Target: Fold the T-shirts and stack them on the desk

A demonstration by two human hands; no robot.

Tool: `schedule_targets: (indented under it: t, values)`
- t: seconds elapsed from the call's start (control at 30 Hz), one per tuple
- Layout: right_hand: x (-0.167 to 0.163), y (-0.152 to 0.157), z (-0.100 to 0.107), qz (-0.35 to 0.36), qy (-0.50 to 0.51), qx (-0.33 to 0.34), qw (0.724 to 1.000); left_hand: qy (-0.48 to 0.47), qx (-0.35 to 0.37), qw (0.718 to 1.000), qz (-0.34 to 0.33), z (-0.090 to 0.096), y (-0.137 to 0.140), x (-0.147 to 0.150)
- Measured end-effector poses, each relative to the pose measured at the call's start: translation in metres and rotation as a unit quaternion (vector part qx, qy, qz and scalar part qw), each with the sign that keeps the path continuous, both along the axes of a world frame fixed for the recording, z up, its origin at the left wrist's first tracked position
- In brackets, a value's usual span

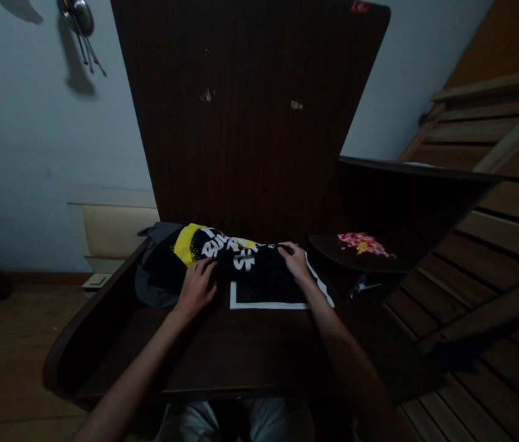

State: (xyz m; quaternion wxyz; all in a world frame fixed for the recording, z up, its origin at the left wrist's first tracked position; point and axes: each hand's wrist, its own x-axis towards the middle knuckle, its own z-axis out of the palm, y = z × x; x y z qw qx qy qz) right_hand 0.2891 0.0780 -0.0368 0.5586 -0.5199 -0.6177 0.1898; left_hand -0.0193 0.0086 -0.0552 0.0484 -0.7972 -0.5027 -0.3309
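A black T-shirt (pixel 259 276) with white lettering and a yellow patch lies bunched on the dark wooden seat or desktop (pixel 222 350). Its left end shows grey cloth (pixel 153 294). A white border frames the black area at right; whether it is print or a separate piece I cannot tell. My left hand (pixel 196 287) rests on the shirt's front edge below the lettering, fingers bent and slightly apart. Further right, my right hand (pixel 294 261) has its thumb and fingers closed at the cloth's far edge.
A tall dark panel (pixel 250 135) rises behind the shirt. Small pink and yellow pieces (pixel 363 243) lie on a shelf at right. Wooden slats (pixel 508 245) stand beyond it. A raised curved side (pixel 70 344) bounds the left; a metal wall fitting (pixel 80 18) hangs upper left.
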Motion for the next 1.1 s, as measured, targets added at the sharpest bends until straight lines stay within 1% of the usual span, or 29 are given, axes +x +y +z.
schedule_targets:
  t: [0.07, 0.13, 0.2, 0.23, 0.27, 0.3, 0.33, 0.37, 0.47, 0.5, 0.53, 0.6, 0.63, 0.7, 0.8, 0.83, 0.87, 0.9, 0.93, 1.0, 1.07, 1.1]
  values:
    - [0.018, 0.003, 0.002, -0.045, -0.043, -0.003, 0.998, 0.039, 0.006, 0.998, 0.040, -0.003, 0.005, -0.016]
    - [0.031, 0.003, 0.001, -0.105, -0.112, -0.015, 0.988, 0.072, -0.003, 0.996, 0.056, -0.009, 0.008, -0.026]
    - [0.037, -0.001, -0.002, -0.161, -0.182, -0.028, 0.970, 0.095, -0.015, 0.994, 0.049, -0.015, 0.011, -0.032]
    - [0.036, -0.004, -0.003, -0.179, -0.209, -0.031, 0.961, 0.099, -0.022, 0.994, 0.039, -0.018, 0.012, -0.033]
    - [0.033, -0.008, -0.004, -0.183, -0.232, -0.030, 0.955, 0.100, -0.029, 0.994, 0.027, -0.019, 0.013, -0.032]
    - [0.028, -0.013, -0.004, -0.173, -0.249, -0.024, 0.953, 0.095, -0.038, 0.995, 0.017, -0.020, 0.013, -0.031]
    - [0.021, -0.018, -0.004, -0.148, -0.261, -0.014, 0.954, 0.086, -0.048, 0.995, 0.011, -0.019, 0.014, -0.029]
    - [0.012, -0.024, -0.004, -0.107, -0.268, -0.001, 0.957, 0.071, -0.059, 0.996, 0.010, -0.017, 0.014, -0.026]
    - [-0.024, -0.043, -0.001, 0.070, -0.257, 0.031, 0.963, -0.011, -0.086, 0.996, 0.013, -0.002, 0.013, -0.009]
    - [-0.037, -0.050, -0.001, 0.133, -0.253, 0.033, 0.958, -0.050, -0.096, 0.994, 0.008, 0.004, 0.013, -0.002]
    - [-0.050, -0.057, 0.000, 0.177, -0.251, 0.026, 0.951, -0.094, -0.109, 0.990, -0.004, 0.011, 0.013, 0.006]
    - [-0.073, -0.068, 0.001, 0.213, -0.253, 0.006, 0.944, -0.185, -0.143, 0.972, -0.023, 0.023, 0.015, 0.021]
    - [-0.081, -0.071, 0.002, 0.209, -0.251, 0.006, 0.945, -0.230, -0.166, 0.958, -0.032, 0.029, 0.017, 0.028]
    - [-0.092, -0.073, 0.003, 0.182, -0.243, 0.021, 0.953, -0.323, -0.215, 0.920, -0.050, 0.037, 0.020, 0.039]
    - [-0.087, -0.066, 0.009, 0.132, -0.207, 0.047, 0.968, -0.440, -0.265, 0.853, -0.086, 0.044, 0.022, 0.043]
    - [-0.081, -0.062, 0.013, 0.114, -0.193, 0.048, 0.973, -0.460, -0.272, 0.839, -0.101, 0.044, 0.021, 0.041]
    - [-0.074, -0.059, 0.017, 0.095, -0.181, 0.047, 0.978, -0.465, -0.277, 0.832, -0.119, 0.044, 0.019, 0.039]
    - [-0.066, -0.056, 0.021, 0.077, -0.171, 0.047, 0.981, -0.455, -0.280, 0.834, -0.137, 0.042, 0.016, 0.036]
    - [-0.058, -0.054, 0.026, 0.061, -0.165, 0.050, 0.983, -0.431, -0.280, 0.844, -0.154, 0.040, 0.012, 0.034]
    - [-0.045, -0.050, 0.033, 0.036, -0.151, 0.067, 0.986, -0.340, -0.276, 0.881, -0.177, 0.032, 0.003, 0.031]
    - [-0.036, -0.047, 0.039, 0.015, -0.121, 0.076, 0.990, -0.216, -0.258, 0.923, -0.187, 0.020, -0.007, 0.033]
    - [-0.033, -0.045, 0.041, 0.004, -0.097, 0.073, 0.993, -0.155, -0.241, 0.939, -0.190, 0.013, -0.011, 0.035]
